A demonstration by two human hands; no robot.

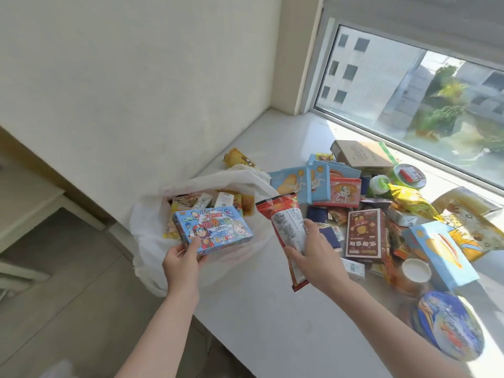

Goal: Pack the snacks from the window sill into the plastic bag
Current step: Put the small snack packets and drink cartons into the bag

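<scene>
A white plastic bag (147, 230) sits open at the left edge of the window sill (261, 309), with several snacks inside it. My left hand (181, 261) grips a blue cartoon-printed box (214, 230) just over the bag's mouth. To the right of the bag, my right hand (317, 248) holds a long red snack packet (286, 227) above the sill. A pile of snacks (365, 203) lies further right, with blue boxes, a dark red box (365, 231) and yellow packets.
A cardboard box (362, 155) stands by the window glass (425, 99). A white cup (416, 271) and a round blue tin (450, 326) lie at the near right. A yellow packet (240, 158) lies behind the bag. The wall is on the left; the floor is below.
</scene>
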